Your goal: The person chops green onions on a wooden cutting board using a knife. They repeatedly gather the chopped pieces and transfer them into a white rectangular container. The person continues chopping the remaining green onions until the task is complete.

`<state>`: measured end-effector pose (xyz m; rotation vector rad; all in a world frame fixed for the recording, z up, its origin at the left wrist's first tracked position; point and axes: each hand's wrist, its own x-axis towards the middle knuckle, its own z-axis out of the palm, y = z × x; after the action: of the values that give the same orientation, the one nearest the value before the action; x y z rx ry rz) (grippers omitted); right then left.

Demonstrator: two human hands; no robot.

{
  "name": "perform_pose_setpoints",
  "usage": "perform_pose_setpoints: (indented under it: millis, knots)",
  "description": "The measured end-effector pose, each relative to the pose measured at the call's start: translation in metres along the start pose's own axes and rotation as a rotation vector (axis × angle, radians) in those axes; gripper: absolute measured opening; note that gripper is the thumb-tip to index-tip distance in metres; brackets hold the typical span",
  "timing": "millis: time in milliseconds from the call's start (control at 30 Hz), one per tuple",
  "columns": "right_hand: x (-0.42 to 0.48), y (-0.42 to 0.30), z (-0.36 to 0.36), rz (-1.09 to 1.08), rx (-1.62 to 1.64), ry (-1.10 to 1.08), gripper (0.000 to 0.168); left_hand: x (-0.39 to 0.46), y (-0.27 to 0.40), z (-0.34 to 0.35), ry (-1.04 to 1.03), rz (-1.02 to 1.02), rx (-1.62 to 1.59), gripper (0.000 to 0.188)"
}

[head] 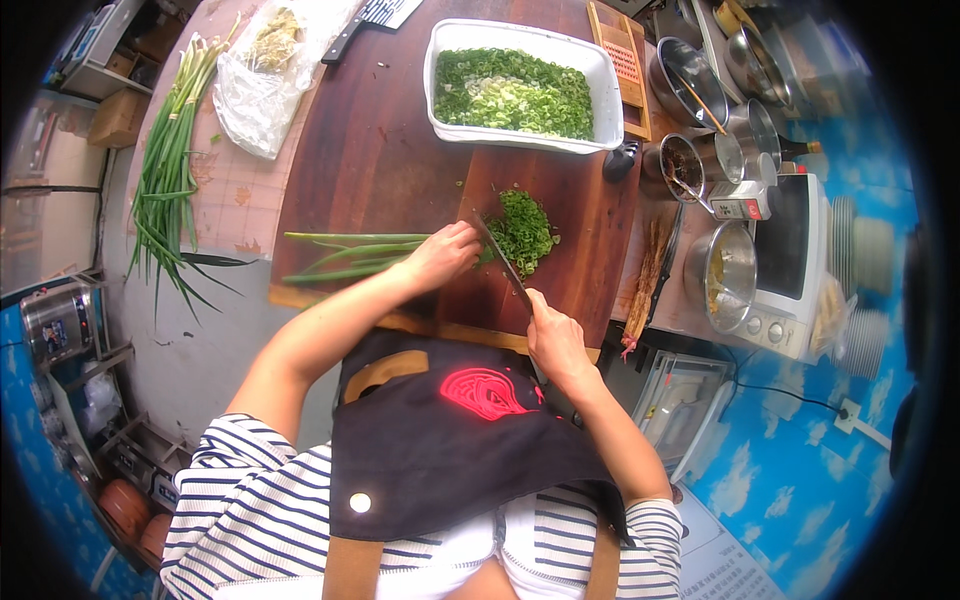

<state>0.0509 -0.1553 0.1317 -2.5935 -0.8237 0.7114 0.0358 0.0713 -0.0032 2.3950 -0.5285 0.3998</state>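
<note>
My right hand (pixel 556 336) grips the handle of a kitchen knife (pixel 504 259), whose blade slants across the wooden cutting board (pixel 375 180). Just left of the blade, the fingers of my left hand (pixel 448 253) are curled down over a bunch of green onions (pixel 352 253). Their green stalks stretch leftward along the board past my wrist; the ends under the fingers are hidden. A pile of chopped green onion (pixel 523 232) lies against the blade's right side. Beyond it, a white plastic tub (pixel 525 139) holds more chopped green onion (pixel 517 94).
Whole green onions (pixel 169 150) and a plastic bag (pixel 259 112) lie to the left. A cleaver (pixel 367 26) rests at the back. To the right stand a wooden grater (pixel 624 64), steel bowls (pixel 688 79), a sauce pot (pixel 679 166) and a microwave (pixel 787 247).
</note>
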Motion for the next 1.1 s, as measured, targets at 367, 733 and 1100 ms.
perform_pose_setpoints:
  millis: [367,733,1100]
  knots:
    - [0.022,0.027,0.044,-0.055,0.160,0.180,0.040,0.003,0.004,0.000,0.026,0.010,0.002,0.015]
    - [0.024,0.012,0.032,-0.037,0.084,0.097,0.038,0.001,0.003,0.000,0.055,0.013,0.001,0.015]
    - [0.006,0.004,0.002,0.001,0.011,-0.009,0.038,-0.004,0.002,0.002,0.082,0.001,0.006,0.015]
